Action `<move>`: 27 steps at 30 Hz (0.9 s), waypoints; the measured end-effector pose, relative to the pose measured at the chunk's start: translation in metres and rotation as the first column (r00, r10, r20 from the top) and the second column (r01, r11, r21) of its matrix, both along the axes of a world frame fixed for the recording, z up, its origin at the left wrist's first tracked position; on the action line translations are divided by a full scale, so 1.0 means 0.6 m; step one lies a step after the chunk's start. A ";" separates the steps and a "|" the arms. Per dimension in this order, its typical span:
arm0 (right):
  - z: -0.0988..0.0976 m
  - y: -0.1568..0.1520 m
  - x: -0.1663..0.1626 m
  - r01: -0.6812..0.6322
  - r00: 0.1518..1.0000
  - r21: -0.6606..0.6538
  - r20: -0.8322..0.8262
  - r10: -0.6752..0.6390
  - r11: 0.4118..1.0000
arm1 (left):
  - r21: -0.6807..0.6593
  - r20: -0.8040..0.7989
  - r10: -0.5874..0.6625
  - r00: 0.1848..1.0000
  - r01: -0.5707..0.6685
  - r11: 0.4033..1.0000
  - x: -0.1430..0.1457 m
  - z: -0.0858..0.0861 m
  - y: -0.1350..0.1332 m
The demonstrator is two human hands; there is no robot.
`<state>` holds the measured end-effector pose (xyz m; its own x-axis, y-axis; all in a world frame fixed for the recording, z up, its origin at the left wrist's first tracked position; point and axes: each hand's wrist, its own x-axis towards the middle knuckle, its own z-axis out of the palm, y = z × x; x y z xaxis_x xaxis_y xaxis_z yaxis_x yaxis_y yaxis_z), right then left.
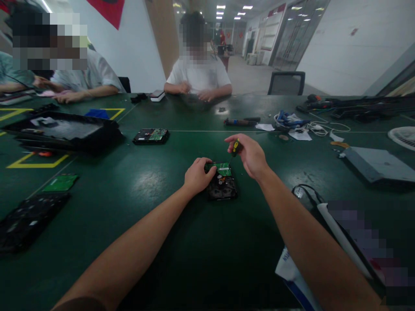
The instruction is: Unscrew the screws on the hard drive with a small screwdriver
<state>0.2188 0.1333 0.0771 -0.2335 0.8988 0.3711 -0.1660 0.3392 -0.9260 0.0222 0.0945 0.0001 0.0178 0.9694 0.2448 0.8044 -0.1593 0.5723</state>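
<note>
In the middle of the green table lies a black hard drive (222, 188) with a green circuit board (223, 169) at its far end. My left hand (198, 176) grips the drive along its left side, thumb over the top near the board. Above the drive's far right corner, my right hand (251, 156) is closed round a screwdriver (236, 147) with a yellow and black handle. Its thin shaft points down toward the board's right edge; whether the tip touches a screw is too small to tell.
Another hard drive (151, 135) lies farther back. At left are a black tray (65, 129), a loose green circuit board (61, 182) and a black drive-like part (30, 220). A grey metal box (382, 164) and cables (324, 127) lie at right. Two people (197, 73) (94, 71) sit across.
</note>
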 end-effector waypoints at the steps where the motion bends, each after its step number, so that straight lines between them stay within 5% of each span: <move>1: 0.001 -0.002 -0.001 0.007 1.000 -0.006 0.008 -0.007 1.000 | -0.001 0.002 0.001 1.000 -0.001 1.000 0.000 0.000 0.000; 6: 0.001 -0.009 -0.007 0.055 0.998 -0.075 0.008 -0.054 0.996 | -0.007 0.010 0.009 1.000 -0.009 1.000 0.001 0.001 -0.001; 12: 0.002 -0.015 -0.011 -0.128 0.991 -0.122 -0.067 0.120 0.984 | 0.000 0.008 0.004 1.000 -0.004 1.000 0.000 0.001 -0.001; 27: 0.004 -0.012 -0.009 -0.089 0.987 -0.226 -0.150 0.056 0.970 | 0.009 0.005 -0.002 1.000 0.002 1.000 0.000 0.000 -0.001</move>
<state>0.2137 0.1259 0.0794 -0.2610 0.9466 0.1892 -0.3175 0.1009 -0.9429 0.0222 0.0942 0.0000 0.0184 0.9671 0.2537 0.8014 -0.1660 0.5746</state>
